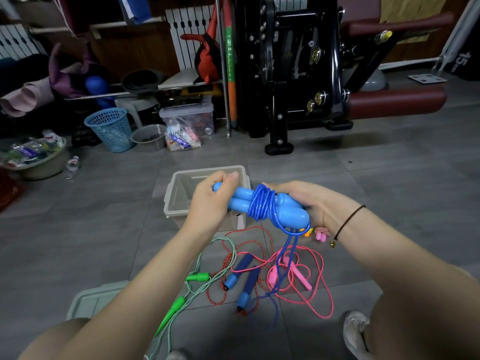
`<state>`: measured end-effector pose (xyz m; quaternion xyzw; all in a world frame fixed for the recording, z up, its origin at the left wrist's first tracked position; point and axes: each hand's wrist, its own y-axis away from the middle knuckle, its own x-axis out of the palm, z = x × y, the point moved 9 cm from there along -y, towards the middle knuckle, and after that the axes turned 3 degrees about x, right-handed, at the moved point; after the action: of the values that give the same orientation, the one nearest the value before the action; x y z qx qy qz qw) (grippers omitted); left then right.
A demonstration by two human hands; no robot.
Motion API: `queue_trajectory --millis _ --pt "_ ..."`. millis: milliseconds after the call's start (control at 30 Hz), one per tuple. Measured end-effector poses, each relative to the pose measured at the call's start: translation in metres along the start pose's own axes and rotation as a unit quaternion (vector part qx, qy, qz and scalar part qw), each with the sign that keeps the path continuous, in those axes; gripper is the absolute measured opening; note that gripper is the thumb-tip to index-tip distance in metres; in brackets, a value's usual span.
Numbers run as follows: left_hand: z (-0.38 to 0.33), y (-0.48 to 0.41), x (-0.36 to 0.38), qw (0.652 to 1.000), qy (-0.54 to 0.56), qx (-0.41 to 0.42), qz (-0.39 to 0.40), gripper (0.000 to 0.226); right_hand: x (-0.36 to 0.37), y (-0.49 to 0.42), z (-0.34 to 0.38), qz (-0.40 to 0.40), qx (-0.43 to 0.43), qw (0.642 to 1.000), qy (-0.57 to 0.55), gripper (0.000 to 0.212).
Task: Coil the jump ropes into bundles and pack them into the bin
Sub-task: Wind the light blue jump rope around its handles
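head view: the left hand [211,203] and the right hand [309,201] are held close together above the floor [389,178], both clamped on one blue jump rope. the left hand grips the left end of the paired light-blue handles [241,197], fingers curled over the top. the right hand cups the right end, with its fingers wrapped round the far side. the handles lie side by side, long axis running left to right and dipping slightly toward the near right. the blue cord [262,203] is wound in several turns round the middle of the handles, between the two hands. a loose tail [281,258] hangs from the right end down to the floor, so the coil is judged unfinished. the bin [181,193] stands on the floor just beyond and below the hands, its open top facing up. the left hand overlaps its right part in the picture and is the nearer hand to it. the coming move is judged to be further wrapping of the tail, then a short carry forward and down into the bin. uncoiled ropes lie tangled on the floor near the person: a green-handled rope [198,277] at left, a dark-blue-handled rope [249,281] in the middle and a pink rope [298,274] at right. a lid [96,297] lies at near left.
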<state>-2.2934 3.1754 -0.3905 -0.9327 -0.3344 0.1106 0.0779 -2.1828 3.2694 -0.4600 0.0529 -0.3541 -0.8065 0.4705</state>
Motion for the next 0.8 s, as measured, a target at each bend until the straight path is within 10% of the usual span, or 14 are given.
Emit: queue_trajectory --millis 400,800 --pt "-0.012 0.006 0.017 0.996 0.071 -0.007 0.059 0.027 0.013 0.008 0.031 0.044 -0.183 0.982 0.016 0.03" --pt "-0.012 -0.005 -0.054 0.958 -0.167 0.099 -0.209 0.03 0.06 -0.016 -0.012 0.027 -0.197 0.972 0.123 0.043"
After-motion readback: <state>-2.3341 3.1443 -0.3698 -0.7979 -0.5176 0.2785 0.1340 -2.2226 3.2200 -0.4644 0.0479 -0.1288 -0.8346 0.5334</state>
